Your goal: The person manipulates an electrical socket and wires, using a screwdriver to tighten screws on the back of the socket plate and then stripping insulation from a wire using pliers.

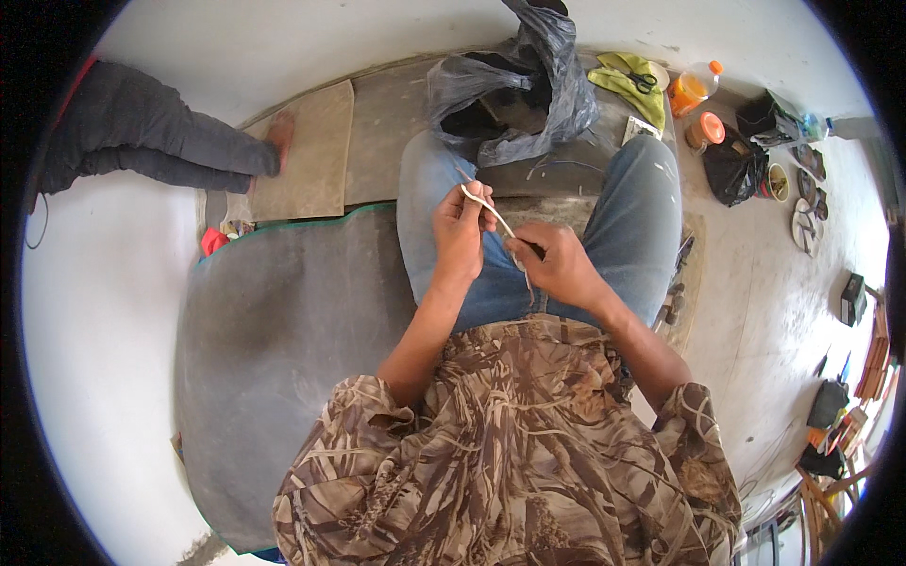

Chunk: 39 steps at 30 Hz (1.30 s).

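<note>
The person's left hand (460, 231) pinches a thin, whitish, flexible strip (491, 209) near its upper end, thumb and fingertips together on it. The right hand (557, 262), just beside and slightly lower, has its thumb and forefinger closed on the same strip farther down. The strip runs slantwise between both hands, above the lap of the faded blue denim trousers (637, 222), and a thin end hangs below the right hand.

Beyond the knees, a large, crumpled black plastic bag (564, 104) stands with its mouth gaping; its inside is too dark to tell what it holds. To its right lies a yellow-green cloth (615, 79) with black-handled scissors (645, 83) on top. Next comes a clear plastic bottle (691, 91) with an orange cap, partly filled with orange liquid. Near it is a squat tub with an orange-pink lid (705, 130), its contents hidden. On the floor, a smaller black plastic bag (731, 172) sits beside a small open bucket (781, 195), whose contents are unclear.
</note>
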{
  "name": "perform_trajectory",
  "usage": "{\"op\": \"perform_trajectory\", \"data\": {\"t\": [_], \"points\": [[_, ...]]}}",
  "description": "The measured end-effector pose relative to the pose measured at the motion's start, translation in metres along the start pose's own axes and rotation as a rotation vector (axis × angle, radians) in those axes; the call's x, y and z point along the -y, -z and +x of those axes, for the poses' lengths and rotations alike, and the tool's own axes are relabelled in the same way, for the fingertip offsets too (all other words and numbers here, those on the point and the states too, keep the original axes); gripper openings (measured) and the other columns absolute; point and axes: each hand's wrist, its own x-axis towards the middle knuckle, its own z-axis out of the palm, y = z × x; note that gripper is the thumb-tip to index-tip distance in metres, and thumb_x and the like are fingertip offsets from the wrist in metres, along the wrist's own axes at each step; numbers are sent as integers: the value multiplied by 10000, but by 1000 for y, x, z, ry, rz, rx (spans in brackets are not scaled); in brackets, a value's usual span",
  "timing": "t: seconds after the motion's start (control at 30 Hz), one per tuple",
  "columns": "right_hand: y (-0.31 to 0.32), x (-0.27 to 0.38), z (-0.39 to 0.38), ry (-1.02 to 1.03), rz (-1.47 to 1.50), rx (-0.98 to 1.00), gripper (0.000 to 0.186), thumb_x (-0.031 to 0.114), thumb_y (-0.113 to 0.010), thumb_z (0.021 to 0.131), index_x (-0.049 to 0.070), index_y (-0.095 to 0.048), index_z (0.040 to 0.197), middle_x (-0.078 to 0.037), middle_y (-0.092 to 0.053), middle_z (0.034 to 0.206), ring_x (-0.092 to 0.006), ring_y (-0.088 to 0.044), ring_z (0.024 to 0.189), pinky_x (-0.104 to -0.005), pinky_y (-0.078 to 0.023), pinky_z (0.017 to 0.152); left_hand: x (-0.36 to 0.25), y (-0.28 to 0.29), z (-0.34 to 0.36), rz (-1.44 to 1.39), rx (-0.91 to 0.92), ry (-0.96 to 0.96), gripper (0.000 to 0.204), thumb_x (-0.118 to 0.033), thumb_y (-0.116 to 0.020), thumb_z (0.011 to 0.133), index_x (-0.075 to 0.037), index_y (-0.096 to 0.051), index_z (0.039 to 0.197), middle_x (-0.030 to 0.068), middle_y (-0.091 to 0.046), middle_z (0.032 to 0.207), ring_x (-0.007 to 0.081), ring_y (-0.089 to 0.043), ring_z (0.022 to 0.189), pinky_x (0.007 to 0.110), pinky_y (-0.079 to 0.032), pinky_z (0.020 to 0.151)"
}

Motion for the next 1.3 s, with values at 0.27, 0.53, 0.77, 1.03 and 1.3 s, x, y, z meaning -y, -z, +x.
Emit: {"op": "perform_trajectory", "data": {"t": [0.27,0.53,0.77,1.03,1.3], "points": [[9,23,2,-95,26,19,175,147,-607,931,-26,-596,912,-208,-566,713,-383,-551,661,-435,-425,613,-16,2,1,103,130,82,210,-203,-590,989,-13,-627,906,16,-593,711,65,-534,577,213,-425,519],[11,3,14,395,-271,-28,118,122,-612,909,7,-587,924,-161,-570,773,-361,-552,702,-458,-434,657,-1,1,-2,15,32,84,221,-233,-612,980,-29,-627,895,1,-589,712,57,-517,572,209,-425,522],[14,1,7,39,42,-24,181,179,-573,971,15,-594,897,-119,-544,795,-265,-537,735,-370,-454,676,2,0,2,-211,18,227,211,-245,-622,973,-46,-630,906,-15,-575,725,60,-516,586,199,-422,526],[8,-7,13,238,-9,68,174,159,-579,948,-10,-600,911,-134,-559,797,-313,-548,751,-401,-463,689,2,1,5,-168,52,255,198,-251,-627,968,-60,-635,915,-21,-585,745,51,-525,594,175,-438,534],[9,1,9,539,-357,-43,149,82,-652,850,6,-552,770,-129,-549,745,-347,-521,713,-427,-431,653,29,30,29,-424,-43,291,177,-202,-617,972,-26,-606,946,3,-585,786,53,-528,621,170,-457,539]]}}
